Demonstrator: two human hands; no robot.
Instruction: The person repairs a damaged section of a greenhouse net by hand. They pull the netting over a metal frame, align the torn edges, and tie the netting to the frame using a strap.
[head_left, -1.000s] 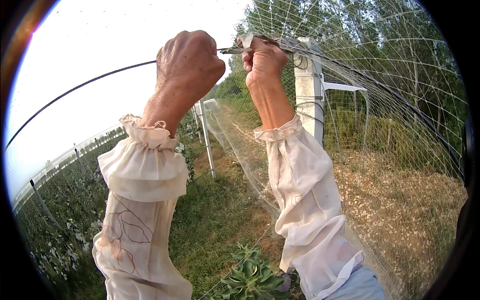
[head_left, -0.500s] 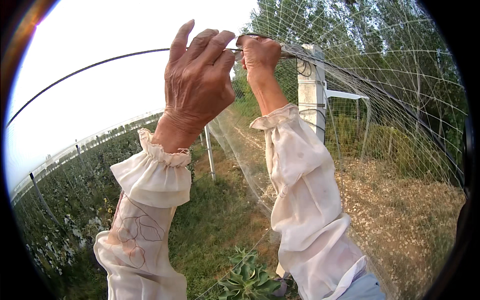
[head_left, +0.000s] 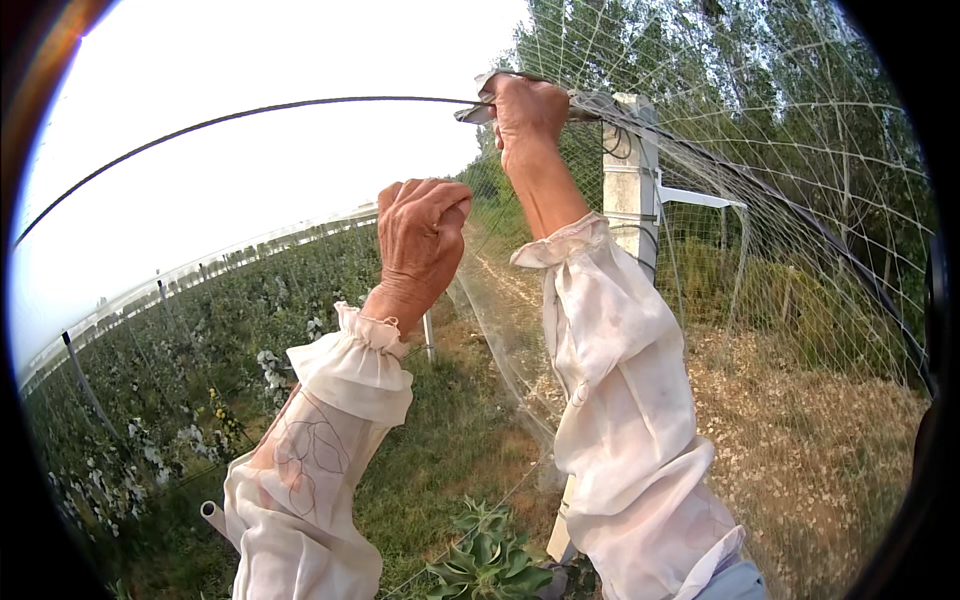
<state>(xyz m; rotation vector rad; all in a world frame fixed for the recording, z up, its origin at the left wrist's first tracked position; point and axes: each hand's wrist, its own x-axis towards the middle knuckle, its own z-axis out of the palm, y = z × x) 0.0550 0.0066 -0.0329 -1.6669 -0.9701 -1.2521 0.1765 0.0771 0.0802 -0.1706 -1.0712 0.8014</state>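
Note:
Overhead, my right hand (head_left: 533, 112) is closed round a dark cable (head_left: 300, 103) and a pale, crumpled strip of material (head_left: 474, 115) whose end sticks out past the fingers. On the right of that hand, bunched white netting (head_left: 592, 104) runs along the cable to a concrete post (head_left: 630, 190). Lower and to the left, apart from the cable, my left hand (head_left: 425, 235) has its fingers curled in. Its back faces me, so whatever the fingers may hold is hidden. Both forearms wear sheer white sleeves with frilled cuffs.
A wide net (head_left: 800, 140) spreads over the right side, before trees. A white bracket (head_left: 695, 197) juts from the post. Netting (head_left: 500, 350) hangs down along a dirt path. Rows of plants (head_left: 180, 390) fill the left; a leafy plant (head_left: 488, 560) grows below me.
My left hand has come off the cable and dropped down, its fingers closing from a spread pose. My right hand keeps its grip at nearly the same place.

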